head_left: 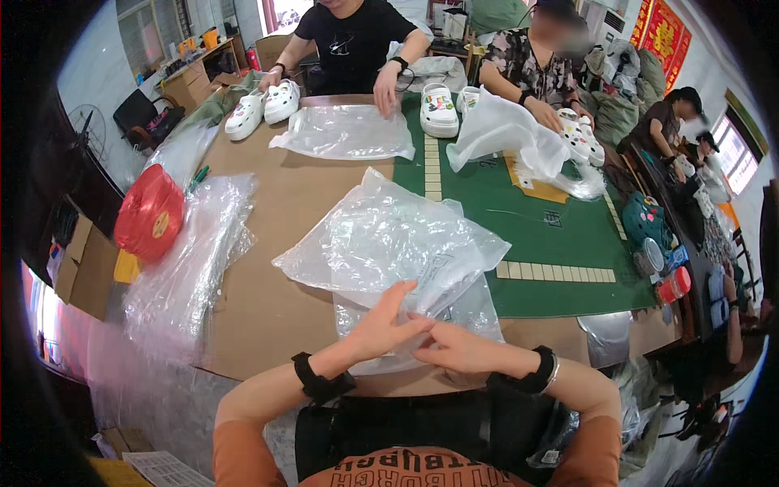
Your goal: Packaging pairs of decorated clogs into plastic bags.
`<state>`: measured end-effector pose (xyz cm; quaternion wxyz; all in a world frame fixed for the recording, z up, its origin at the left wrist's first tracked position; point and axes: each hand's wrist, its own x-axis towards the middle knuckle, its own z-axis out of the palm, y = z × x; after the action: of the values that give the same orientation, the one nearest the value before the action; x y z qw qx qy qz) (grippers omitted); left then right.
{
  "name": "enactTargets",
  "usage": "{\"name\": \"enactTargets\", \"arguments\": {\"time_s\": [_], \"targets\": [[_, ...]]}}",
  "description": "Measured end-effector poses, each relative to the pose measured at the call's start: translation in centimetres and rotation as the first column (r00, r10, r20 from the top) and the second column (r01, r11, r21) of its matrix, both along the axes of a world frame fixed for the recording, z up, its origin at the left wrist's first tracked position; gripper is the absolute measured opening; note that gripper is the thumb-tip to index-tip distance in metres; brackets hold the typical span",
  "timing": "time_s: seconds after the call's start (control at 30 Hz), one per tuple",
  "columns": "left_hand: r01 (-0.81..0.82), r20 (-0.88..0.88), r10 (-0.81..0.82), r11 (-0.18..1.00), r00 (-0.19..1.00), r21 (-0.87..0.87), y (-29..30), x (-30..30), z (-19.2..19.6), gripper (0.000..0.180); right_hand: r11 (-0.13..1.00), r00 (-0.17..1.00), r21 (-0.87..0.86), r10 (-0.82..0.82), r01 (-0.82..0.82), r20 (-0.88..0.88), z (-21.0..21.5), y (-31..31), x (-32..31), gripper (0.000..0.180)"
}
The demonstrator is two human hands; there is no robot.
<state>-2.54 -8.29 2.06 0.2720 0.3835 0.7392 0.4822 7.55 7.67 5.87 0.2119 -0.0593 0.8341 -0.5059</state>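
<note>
A crinkled clear plastic bag (381, 235) lies before me, its near edge at my hands. A second clear bag (479, 312) shows partly beneath it. My left hand (383, 326) touches the near edge with thumb and index finger stretched apart; its other fingers are hidden. Beside it, my right hand (456, 347) has its fingers closed in a pinch on the bag's edge. The fingertips of both hands meet there, and the plastic between them is hard to make out. Dark bands circle both wrists.
Left lie a pile of clear bags (191, 268) and a red round package (150, 213). Across the table, two people handle white clogs (439, 112) and plastic bags (349, 134). A green mat (527, 235) covers the right side, with a red-lidded jar (673, 286) at its edge.
</note>
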Motion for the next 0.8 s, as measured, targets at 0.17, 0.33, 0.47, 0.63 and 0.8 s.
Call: {"name": "enactTargets", "arguments": {"time_s": [0.17, 0.33, 0.47, 0.63, 0.8], "targets": [[0.082, -0.254, -0.106, 0.991, 0.961, -0.103, -1.8, 0.3, 0.1, 0.058, 0.99, 0.989, -0.012, 0.14, -0.139, 0.052, 2.9, 2.1, 2.0, 0.053], [0.233, -0.51, -0.33, 0.941, 0.794, -0.247, -5.2, -1.9, -2.4, 0.022, 0.922, 0.96, 0.32, -0.146, 0.22, -0.239, 3.1, 12.4, -1.8, 0.043], [0.421, -0.371, -0.487, 0.872, 0.79, -0.248, -6.9, -3.9, -0.9, 0.014, 0.647, 0.752, 0.425, -0.382, 0.633, -0.537, 0.6, 22.4, -5.4, 0.045], [0.246, -0.476, -0.516, 0.819, 0.712, -0.519, -9.9, -6.4, 1.0, 0.018, 0.381, 0.676, 0.558, -0.433, 0.737, -0.596, -3.2, 26.6, -11.7, 0.043], [-0.202, -0.68, -0.195, 0.865, 0.707, -0.458, -7.2, -7.7, 3.3, 0.016, 0.22, 0.59, 0.572, -0.528, 0.79, -0.611, -5.5, 29.1, -16.3, 0.04]]}}
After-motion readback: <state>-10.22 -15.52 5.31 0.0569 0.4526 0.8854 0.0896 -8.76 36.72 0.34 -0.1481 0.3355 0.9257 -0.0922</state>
